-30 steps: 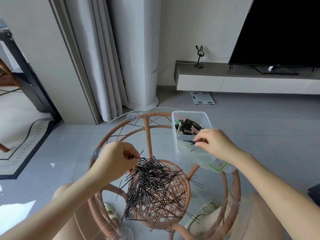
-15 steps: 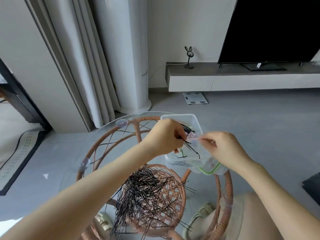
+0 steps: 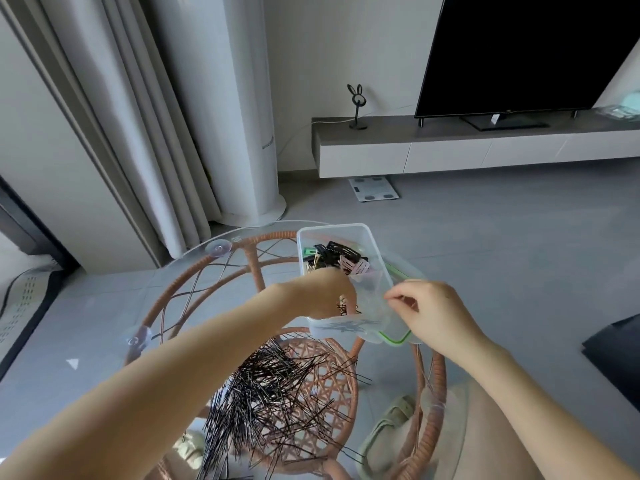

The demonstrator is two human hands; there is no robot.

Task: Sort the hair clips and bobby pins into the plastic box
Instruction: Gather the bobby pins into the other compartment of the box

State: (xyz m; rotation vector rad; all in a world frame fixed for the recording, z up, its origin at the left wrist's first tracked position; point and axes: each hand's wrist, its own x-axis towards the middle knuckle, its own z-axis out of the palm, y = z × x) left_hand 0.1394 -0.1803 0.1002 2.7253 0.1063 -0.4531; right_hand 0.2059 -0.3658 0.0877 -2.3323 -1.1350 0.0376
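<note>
A clear plastic box (image 3: 333, 233) stands at the far right of the round glass table (image 3: 180, 271). Its far compartment holds black, pink and green hair clips (image 3: 338, 255). My left hand (image 3: 320, 293) reaches down into the near compartment, fingers curled round a bunch of black bobby pins (image 3: 346, 309); the fingertips are hidden. My right hand (image 3: 434, 311) is at the box's right wall, thumb and forefinger pinched at its rim. A big loose pile of bobby pins (image 3: 270, 393) lies on the glass in front of me.
The box's lid with a green seal (image 3: 398, 339) lies under its near right corner. Rattan framework (image 3: 162, 306) shows beneath the glass, and slippers (image 3: 388, 427) lie on the floor below. A TV unit (image 3: 450, 150), a floor scale (image 3: 373, 188) and curtains (image 3: 138, 133) stand beyond.
My left hand left the pile with a bunch of pins, crossed to the box and has now sunk into its near compartment. My right hand drew back from inside the box to its right rim.
</note>
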